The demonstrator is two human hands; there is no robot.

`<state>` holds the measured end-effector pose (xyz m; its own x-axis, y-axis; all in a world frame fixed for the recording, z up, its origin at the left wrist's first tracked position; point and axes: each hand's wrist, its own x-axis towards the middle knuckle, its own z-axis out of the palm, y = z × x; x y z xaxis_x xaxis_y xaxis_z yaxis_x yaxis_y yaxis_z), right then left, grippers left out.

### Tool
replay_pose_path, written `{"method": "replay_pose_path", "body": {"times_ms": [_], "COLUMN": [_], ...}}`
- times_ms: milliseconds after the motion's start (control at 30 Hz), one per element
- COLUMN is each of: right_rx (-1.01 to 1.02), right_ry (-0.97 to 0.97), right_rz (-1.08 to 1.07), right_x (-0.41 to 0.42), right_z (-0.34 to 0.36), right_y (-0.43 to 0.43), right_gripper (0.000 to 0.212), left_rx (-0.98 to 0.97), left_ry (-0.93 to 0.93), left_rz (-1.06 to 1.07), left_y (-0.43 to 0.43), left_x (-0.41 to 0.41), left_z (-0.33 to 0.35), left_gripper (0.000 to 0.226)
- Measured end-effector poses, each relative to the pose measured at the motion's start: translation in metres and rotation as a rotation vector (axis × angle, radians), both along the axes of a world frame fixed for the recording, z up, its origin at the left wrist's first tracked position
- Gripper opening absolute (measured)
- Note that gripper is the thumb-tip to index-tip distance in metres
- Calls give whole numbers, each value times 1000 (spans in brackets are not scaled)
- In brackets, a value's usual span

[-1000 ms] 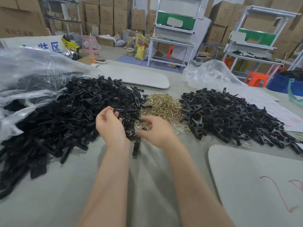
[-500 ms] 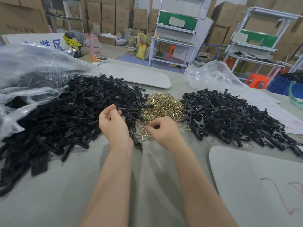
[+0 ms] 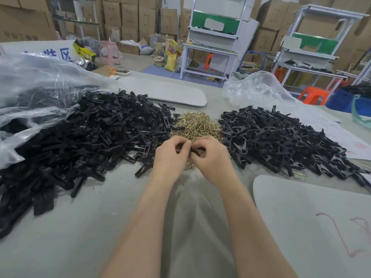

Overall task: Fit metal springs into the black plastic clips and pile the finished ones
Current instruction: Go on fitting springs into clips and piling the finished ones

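The left hand [image 3: 170, 157] and the right hand [image 3: 211, 159] were held together at the centre of the frame, just below the heap of brass springs [image 3: 197, 125]. Both sets of fingers were curled tight, and a black clip [image 3: 197, 151] was pinched between them. Only a short dark part of it was exposed. Whether a spring was already seated could not be determined, since the joint was covered by the fingers.

The following faults were judged possible:

1. Spring release. If the pinch were relaxed before both wire legs had caught, the spring could be flung out. It would then be lost among the loose springs [image 3: 189, 167] lying on the table [image 3: 100, 227] beneath the hands.

2. Partial seating. The fit was made by feel, out of sight. A clip with one leg seated could be taken as complete and added to the finished pile [image 3: 281, 137] at the right of the frame, where it would be hard to find again.

3. Mixed stock. The pile of unfitted clip parts [image 3: 90, 133] at the left touched the spring heap, and stray parts lay near the left wrist. These could be dragged across by a sweep of the forearm
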<state>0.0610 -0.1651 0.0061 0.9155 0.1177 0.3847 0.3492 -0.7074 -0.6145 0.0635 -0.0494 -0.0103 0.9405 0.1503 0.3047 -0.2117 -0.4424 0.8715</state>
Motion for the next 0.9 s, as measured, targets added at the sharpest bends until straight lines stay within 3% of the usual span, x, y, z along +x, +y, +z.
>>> {"method": "replay_pose_path", "body": {"times_ms": [67,167,267,333,400,500,633,767,900], "right_rx": [27,180,590,873,946,749,680,542,568], "right_ry": [-32,-57,17,78,66,-7,43,88,71], "right_rz": [-10,-46,-72,-34,-31,-63,-78,-57,-70], "right_x": [-1,-1,-2,-4,-4,-4,-3,2,2], "right_z": [-5,-10,-7,-6,-7,-12,-14,-13,-12], "right_y": [1,4,3,8,15,19,16,10,2], "right_gripper": [14,16,17,18,23,17,14,24,20], "left_rx": [-64,-515,-986,-1141,-1108,-941,-911,-972,-944], "left_ry": [51,146,188,221,255,278,250,268,278], "left_rz": [48,82,78,31,-43,-100,-132,-114,-117], "left_y": [1,6,6,2,-3,-7,-6,-7,-9], "left_x": [1,3,2,1,0,0,-2,-3,-3], "left_z": [-3,-2,2,4,4,3,2,4,5], "left_gripper": [9,7,5,4,8,15,17,18,15]}}
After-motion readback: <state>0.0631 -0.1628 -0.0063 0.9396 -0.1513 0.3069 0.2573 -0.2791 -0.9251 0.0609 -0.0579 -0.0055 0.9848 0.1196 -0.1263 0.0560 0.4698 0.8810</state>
